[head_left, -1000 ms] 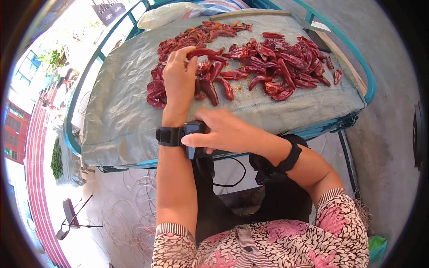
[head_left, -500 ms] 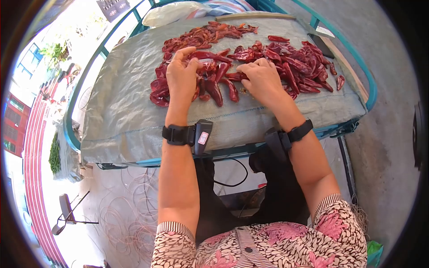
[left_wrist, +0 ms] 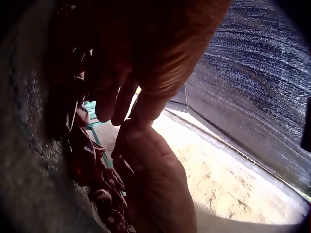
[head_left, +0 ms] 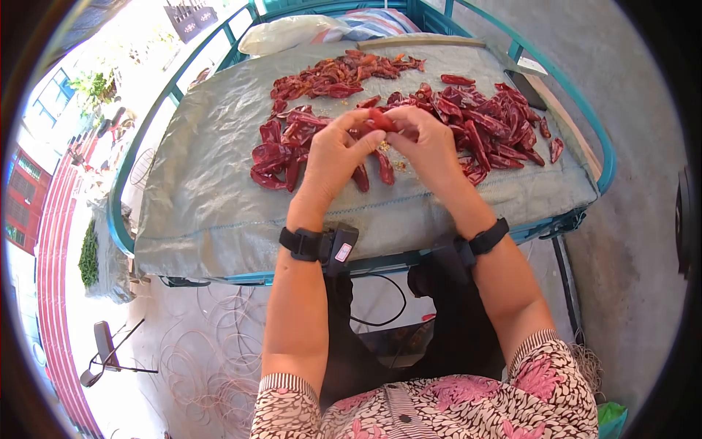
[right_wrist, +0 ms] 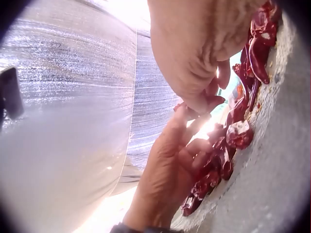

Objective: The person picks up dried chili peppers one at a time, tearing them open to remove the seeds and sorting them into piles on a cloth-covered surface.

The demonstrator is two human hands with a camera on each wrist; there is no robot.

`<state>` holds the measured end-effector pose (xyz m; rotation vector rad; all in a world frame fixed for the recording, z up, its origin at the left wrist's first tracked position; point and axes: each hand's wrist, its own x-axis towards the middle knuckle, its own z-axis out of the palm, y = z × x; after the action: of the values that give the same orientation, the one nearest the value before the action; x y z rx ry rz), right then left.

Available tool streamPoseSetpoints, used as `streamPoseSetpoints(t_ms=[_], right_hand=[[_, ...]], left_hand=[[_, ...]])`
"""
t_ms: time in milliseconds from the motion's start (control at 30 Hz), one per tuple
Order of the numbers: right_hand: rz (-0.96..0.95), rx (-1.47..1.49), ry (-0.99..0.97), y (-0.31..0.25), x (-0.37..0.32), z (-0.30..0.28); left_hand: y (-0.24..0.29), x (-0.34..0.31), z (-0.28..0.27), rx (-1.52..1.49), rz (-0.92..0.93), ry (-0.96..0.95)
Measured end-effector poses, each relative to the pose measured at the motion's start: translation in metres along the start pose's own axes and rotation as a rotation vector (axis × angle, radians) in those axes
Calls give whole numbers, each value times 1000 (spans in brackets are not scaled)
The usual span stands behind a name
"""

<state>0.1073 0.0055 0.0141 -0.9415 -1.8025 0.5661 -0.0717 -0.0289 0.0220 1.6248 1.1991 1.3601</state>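
A dried red chili pepper (head_left: 382, 119) is held up between the two hands, over the near part of the heaps. My left hand (head_left: 329, 157) pinches its left side with thumb and fingers, and my right hand (head_left: 433, 152) pinches the other side. In the right wrist view the fingertips meet around the chili pepper (right_wrist: 214, 103), which they partly cover. Whole chilies (head_left: 272, 157) lie below and left of the left hand. A bigger heap of chilies (head_left: 501, 121) is right of the right hand. Behind the hands spreads a pile of smaller, torn-looking chili pieces (head_left: 333, 73).
Everything lies on a grey woven sheet (head_left: 212, 175) over a teal-railed cart bed (head_left: 585, 124). A dark phone-like slab (head_left: 525, 89) and a wooden strip (head_left: 567, 121) are along the right side. Sacks (head_left: 292, 35) lie at the back. Pale seeds are scattered between the heaps.
The right hand left the left wrist's device, reached to the chilies and came in to meet the left hand. The left hand moved right; both now hold a chili pepper between them.
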Motion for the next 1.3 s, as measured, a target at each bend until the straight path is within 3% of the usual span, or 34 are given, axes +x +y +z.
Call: streamPoseSetpoints(t_ms=[67,167,300,433,567,667,767,867,1000,1100,1200,1267,1300], right_hand=[[-28,114,-42,-8,-5,3],[18,46,36,3,2,6],[-162,-405,80,29,16,12],[-225,-553,-25,32,26,27],[-132,-723,-202,37,30,38],[-106,-648,-268,38,35,34],[-9,-384,-286,40,34,33],[122,-180,-171,31,29,29],[54,-199,164,19,28,23],[114,99,289,3,26,22],[15,227,282,-4,23,28],[-23,248,184,-11,17,34],[-43,260,135,-13,15,35]], left_hand=[[-9,3,3,-4,-16,-3],[-6,6,-1,-6,17,241],[-19,10,-7,-1,-3,464],[-15,5,0,370,111,566],[-26,4,1,338,155,483],[-29,3,-2,301,135,448],[-34,2,-3,237,113,432],[-40,2,-2,229,135,424],[-34,0,-1,279,170,348],[-27,-4,1,384,228,300],[-32,1,3,486,384,306],[-40,3,1,431,336,313],[-37,1,0,350,217,308]])
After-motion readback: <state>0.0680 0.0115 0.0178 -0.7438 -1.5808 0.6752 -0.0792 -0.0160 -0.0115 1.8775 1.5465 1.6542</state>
